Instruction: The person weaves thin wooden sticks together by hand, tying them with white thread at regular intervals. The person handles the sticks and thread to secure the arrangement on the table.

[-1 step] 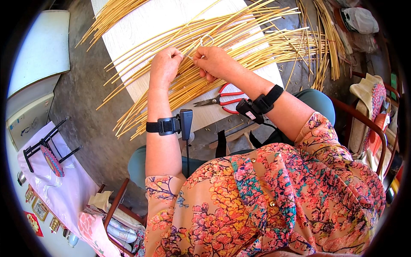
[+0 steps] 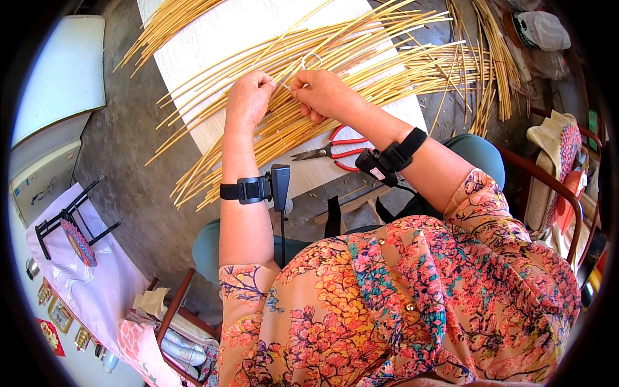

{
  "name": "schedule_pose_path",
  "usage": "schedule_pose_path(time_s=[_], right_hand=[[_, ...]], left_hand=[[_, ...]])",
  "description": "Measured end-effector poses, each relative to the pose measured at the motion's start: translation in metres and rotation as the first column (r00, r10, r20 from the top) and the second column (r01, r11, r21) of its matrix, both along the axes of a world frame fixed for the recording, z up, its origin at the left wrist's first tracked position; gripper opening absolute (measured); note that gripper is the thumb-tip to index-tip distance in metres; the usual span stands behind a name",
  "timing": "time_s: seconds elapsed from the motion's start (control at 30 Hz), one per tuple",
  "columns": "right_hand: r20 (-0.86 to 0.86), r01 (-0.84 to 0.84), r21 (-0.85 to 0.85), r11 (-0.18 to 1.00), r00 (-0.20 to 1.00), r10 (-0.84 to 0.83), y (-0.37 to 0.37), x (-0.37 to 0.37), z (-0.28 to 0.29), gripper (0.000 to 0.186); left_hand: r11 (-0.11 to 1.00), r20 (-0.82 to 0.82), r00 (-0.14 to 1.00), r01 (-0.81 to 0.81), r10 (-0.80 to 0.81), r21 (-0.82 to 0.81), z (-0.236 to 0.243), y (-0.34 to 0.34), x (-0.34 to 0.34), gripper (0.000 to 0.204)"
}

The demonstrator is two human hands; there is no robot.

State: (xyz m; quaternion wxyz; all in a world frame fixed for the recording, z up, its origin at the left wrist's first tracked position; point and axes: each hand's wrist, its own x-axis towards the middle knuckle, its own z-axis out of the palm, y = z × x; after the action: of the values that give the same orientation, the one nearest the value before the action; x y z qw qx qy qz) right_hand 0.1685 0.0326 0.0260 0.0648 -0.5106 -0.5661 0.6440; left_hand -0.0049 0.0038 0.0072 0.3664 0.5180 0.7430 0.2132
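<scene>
Across a pale board lies a spread of long, thin yellow sticks (image 2: 351,51), probably cane or reed. Above them, my left hand (image 2: 249,103) and my right hand (image 2: 322,95) are close together with pinched fingers. Between them runs a thin white string (image 2: 313,53), stretched short from one pinch to the other and curling into a loop above my right hand. The tips of my fingers partly hide it. A pair of scissors (image 2: 329,152) with red handles lies on the board below my right forearm, its blades pointing left.
The white wood-grain board (image 2: 293,175) slants under the sticks. Another stick bundle (image 2: 164,29) lies at the far left, and more sticks (image 2: 496,71) are on the right. A wooden chair arm (image 2: 548,177) stands at right, a cloth-covered table (image 2: 97,238) at left.
</scene>
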Motion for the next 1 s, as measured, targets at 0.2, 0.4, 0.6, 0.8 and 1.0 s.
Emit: schedule_pose_path(time_s=[0.2, 0.4, 0.6, 0.8, 1.0], right_hand=[[-0.002, 0.001, -0.017, 1.000, 1.000, -0.001, 0.000, 0.000, 0.000, 0.012], [-0.020, 0.035, -0.038, 0.999, 0.999, -0.036, -0.002, -0.002, -0.006, 0.011], [-0.038, 0.092, -0.005, 0.996, 0.995, -0.092, -0.008, -0.005, -0.012, 0.010], [-0.037, 0.135, -0.039, 0.990, 0.990, -0.136, -0.009, -0.006, -0.013, 0.011], [-0.035, 0.161, -0.056, 0.985, 0.986, -0.163, -0.009, -0.008, -0.016, 0.012]], left_hand=[[1.000, 0.011, 1.000, -0.005, 0.005, 0.000, -0.002, 0.000, 0.000, 0.017], [0.999, 0.147, 0.988, -0.049, 0.049, -0.002, -0.008, 0.000, -0.004, 0.012], [0.998, 0.216, 0.974, -0.068, 0.068, -0.009, -0.012, 0.001, -0.006, 0.010], [0.999, 0.175, 0.984, -0.040, 0.041, -0.008, -0.010, 0.002, -0.005, 0.009], [0.999, 0.173, 0.984, -0.049, 0.047, 0.005, -0.013, 0.000, 0.000, 0.008]])
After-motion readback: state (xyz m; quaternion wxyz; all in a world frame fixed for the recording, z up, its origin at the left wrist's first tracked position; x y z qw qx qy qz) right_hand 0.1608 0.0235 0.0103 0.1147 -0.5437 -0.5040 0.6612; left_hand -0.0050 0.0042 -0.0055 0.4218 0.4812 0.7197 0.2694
